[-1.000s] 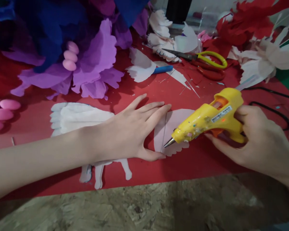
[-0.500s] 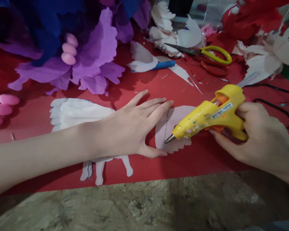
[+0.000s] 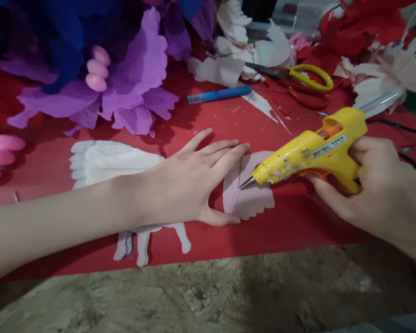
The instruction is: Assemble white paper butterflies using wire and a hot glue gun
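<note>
My right hand (image 3: 370, 185) grips a yellow glue gun (image 3: 305, 150), its metal tip pointing down and left. The tip meets a thin wire (image 3: 241, 173) lying across a pale pink scalloped petal (image 3: 256, 199). A shiny line of glue runs along the lower part of the wire. My left hand (image 3: 201, 180) lies flat with fingers spread; its thumb and a fingertip reach the petal's left edge. Under and beside my left forearm rest stacked white scalloped petals (image 3: 114, 159), partly covered by the arm.
Behind my hands lie a blue pen (image 3: 220, 94), yellow-and-red scissors (image 3: 310, 78), thin wires (image 3: 280, 121) and white scraps (image 3: 225, 69). A large purple paper flower (image 3: 138, 74) stands at the back left, with pink egg-shaped pieces (image 3: 0, 157) below it. A black cord (image 3: 402, 126) trails at right.
The glue gun has moved up along the wire, leaving a glue line below its tip. A white scrap near the pen has shifted, baring more of the pen. My left hand stays put.
</note>
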Demonstrator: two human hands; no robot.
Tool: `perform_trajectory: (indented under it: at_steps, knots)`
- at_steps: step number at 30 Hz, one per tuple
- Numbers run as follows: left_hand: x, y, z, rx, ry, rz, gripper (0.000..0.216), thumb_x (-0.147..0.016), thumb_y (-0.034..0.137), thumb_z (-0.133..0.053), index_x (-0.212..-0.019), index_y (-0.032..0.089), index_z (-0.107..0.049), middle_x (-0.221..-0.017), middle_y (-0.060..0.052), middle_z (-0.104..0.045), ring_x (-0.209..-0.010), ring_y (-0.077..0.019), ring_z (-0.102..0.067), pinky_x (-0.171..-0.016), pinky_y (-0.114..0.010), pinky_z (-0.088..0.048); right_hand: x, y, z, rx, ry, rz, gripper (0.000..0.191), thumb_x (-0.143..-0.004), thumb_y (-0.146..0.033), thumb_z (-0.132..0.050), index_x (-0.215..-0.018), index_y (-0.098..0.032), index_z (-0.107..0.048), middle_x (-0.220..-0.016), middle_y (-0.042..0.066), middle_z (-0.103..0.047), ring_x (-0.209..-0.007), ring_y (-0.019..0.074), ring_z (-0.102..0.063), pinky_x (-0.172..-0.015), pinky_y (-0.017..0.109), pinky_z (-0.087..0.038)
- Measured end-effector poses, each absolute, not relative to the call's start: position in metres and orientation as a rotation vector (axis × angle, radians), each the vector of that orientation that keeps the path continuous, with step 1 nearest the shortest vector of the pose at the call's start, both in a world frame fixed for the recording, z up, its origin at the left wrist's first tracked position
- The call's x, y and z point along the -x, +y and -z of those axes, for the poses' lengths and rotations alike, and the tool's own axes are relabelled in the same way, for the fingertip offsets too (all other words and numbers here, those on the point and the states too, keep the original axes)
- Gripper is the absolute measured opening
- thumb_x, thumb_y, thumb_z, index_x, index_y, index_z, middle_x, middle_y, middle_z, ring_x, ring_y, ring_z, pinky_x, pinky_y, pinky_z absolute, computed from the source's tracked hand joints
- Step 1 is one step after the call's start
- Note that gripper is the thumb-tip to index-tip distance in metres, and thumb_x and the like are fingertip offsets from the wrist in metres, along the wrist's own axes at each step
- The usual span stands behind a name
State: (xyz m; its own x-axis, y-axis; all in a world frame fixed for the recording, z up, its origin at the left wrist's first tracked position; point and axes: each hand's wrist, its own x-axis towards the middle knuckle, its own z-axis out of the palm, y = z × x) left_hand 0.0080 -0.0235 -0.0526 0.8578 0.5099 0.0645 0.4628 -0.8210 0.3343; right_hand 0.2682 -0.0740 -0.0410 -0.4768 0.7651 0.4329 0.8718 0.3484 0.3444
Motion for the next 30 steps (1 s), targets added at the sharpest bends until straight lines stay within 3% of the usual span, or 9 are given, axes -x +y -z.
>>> perform_trajectory:
  at_steps: [15, 24, 30]
  knots:
    - [-0.008, -0.024, 0.054, -2.743, 0.729, -0.230, 0.094, -0.072, 0.062, -0.058, -0.137, 0.003, -0.024, -0.143, -0.019, -0.036, -0.133, -0.0276, -0.032, -0.114, -0.043, -0.009, -0.263, -0.069, 0.039, 1.988, -2.127, 0.561, 0.047, -0.077, -0.057, -0.031, -0.090, -0.015, -0.049, -0.069, 0.006, -0.047, -0.046, 0.0115, -0.041, -0.041, 0.022, -0.021]
    - [-0.009, -0.024, 0.055, -2.734, 0.738, -0.222, 0.096, -0.072, 0.065, -0.058, -0.138, 0.004, -0.024, -0.143, -0.018, -0.035, -0.134, -0.0284, -0.031, -0.114, -0.042, -0.008, -0.259, -0.066, 0.041, 2.125, -1.998, 0.521, 0.049, -0.070, -0.055, -0.034, -0.095, -0.015, -0.048, -0.067, 0.009, -0.053, -0.059, 0.0227, -0.056, -0.043, 0.024, -0.027]
    - [-0.009, -0.024, 0.053, -2.705, 0.746, -0.197, 0.092, -0.073, 0.063, -0.057, -0.138, 0.007, -0.024, -0.144, -0.016, -0.034, -0.133, -0.0279, -0.032, -0.114, -0.043, -0.008, -0.263, -0.067, 0.044, 2.118, -2.007, 0.537, 0.054, -0.075, -0.060, -0.030, -0.099, -0.015, -0.047, -0.081, 0.013, -0.053, -0.059, 0.0200, -0.054, -0.044, 0.027, -0.033]
